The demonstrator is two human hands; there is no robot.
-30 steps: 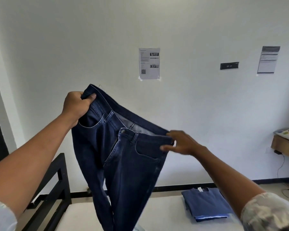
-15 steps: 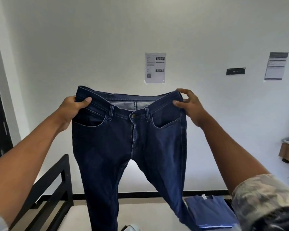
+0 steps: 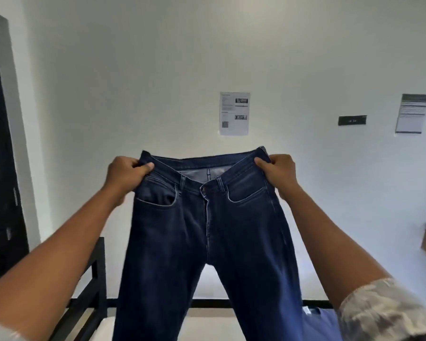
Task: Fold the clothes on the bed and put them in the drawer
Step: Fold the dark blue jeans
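A person holds dark jeans (image 3: 207,242) up by the waistband, left hand (image 3: 126,174) and right hand (image 3: 279,172) each pinching a corner, legs hanging below.

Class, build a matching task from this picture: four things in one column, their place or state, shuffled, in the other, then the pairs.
1 jeans
2 left hand
3 blue garment
4 printed sheet

A stuck on the wall
B held up, legs hanging
C low at the right, behind the jeans
D grips one waistband corner

Pairs: 1-B, 2-D, 3-C, 4-A
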